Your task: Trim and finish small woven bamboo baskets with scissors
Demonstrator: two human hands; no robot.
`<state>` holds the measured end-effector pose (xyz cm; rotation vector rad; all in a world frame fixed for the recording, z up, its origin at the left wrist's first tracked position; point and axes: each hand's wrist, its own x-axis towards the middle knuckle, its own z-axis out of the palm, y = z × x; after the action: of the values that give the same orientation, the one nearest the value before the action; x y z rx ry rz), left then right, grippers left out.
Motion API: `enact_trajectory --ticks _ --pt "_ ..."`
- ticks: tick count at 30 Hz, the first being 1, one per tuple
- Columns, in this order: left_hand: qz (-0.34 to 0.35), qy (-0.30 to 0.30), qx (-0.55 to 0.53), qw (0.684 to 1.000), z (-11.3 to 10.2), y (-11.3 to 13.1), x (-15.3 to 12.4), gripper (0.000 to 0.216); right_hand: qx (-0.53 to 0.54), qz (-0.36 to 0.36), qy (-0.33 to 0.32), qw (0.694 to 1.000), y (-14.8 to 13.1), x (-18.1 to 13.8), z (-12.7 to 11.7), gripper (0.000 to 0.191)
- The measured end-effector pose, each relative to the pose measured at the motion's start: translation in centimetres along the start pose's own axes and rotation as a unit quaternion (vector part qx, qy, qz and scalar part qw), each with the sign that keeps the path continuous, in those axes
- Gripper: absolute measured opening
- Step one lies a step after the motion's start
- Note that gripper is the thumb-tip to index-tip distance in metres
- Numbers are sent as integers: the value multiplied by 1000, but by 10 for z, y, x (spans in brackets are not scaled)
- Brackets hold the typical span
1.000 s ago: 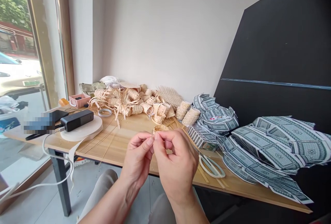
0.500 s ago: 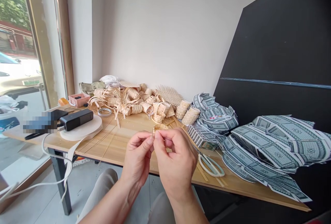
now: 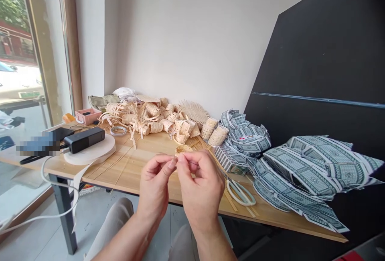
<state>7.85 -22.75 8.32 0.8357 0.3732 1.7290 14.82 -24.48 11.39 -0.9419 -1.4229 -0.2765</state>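
Observation:
My left hand (image 3: 155, 180) and my right hand (image 3: 200, 184) meet above the table's front edge. Thumb and forefinger are pinched on each, fingertips almost touching. Whatever lies between the fingertips is too small and covered to make out. Right behind them shows the rim of a small woven bamboo piece (image 3: 183, 148); I cannot tell if the fingers touch it. Thin bamboo strips (image 3: 230, 198) lie on the table beside my right hand, near scissors (image 3: 240, 192) with pale looped handles.
Woven bamboo cylinders (image 3: 156, 126) are heaped at the back of the wooden table (image 3: 129, 172). Folded patterned-card shapes (image 3: 313, 164) cover the right end. On the left are a tape roll (image 3: 118, 131), a black power bank (image 3: 84, 139) on a pale strip coil (image 3: 90, 154), and a pink box (image 3: 88, 116).
The view has shifted slightly, so the whole scene sits a little further left. Both hands keep their pinch, with fingertips close together.

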Motion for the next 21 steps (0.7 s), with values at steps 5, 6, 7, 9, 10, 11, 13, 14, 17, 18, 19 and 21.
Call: enact_trajectory --ticks 5,6,7,9,10,11,13,14,17,18,19,21 --pt "172 -10 184 968 -9 -1 3 6 138 141 -15 980 4 -2 1 11" --pt "200 -13 216 956 -10 0 3 8 171 159 -16 972 4 -2 1 12" --pt "227 -17 243 943 -11 1 4 9 201 174 -18 964 5 -2 2 12" --pt "283 -23 286 915 -11 3 4 13 250 201 -21 947 7 -2 3 14" --pt "310 -26 304 900 -11 3 5 14 264 212 -23 941 8 -3 3 15" --pt "335 -30 321 886 -12 4 5 16 275 223 -26 935 9 -3 3 16" --pt "378 -36 348 857 -12 6 6 18 291 237 -27 926 10 -5 4 17" --pt "395 -38 360 845 -13 7 7 19 298 241 -27 923 11 -6 4 17" --pt "432 -40 392 811 -15 9 8 20 309 250 -25 917 10 -7 5 17" --pt "442 -38 402 801 -15 10 8 20 311 254 -24 915 10 -7 5 16" --pt "451 -36 412 791 -15 10 8 21 315 258 -22 913 9 -7 6 16" --pt "468 -35 425 774 -16 10 8 21 328 270 -17 905 8 -6 7 16"
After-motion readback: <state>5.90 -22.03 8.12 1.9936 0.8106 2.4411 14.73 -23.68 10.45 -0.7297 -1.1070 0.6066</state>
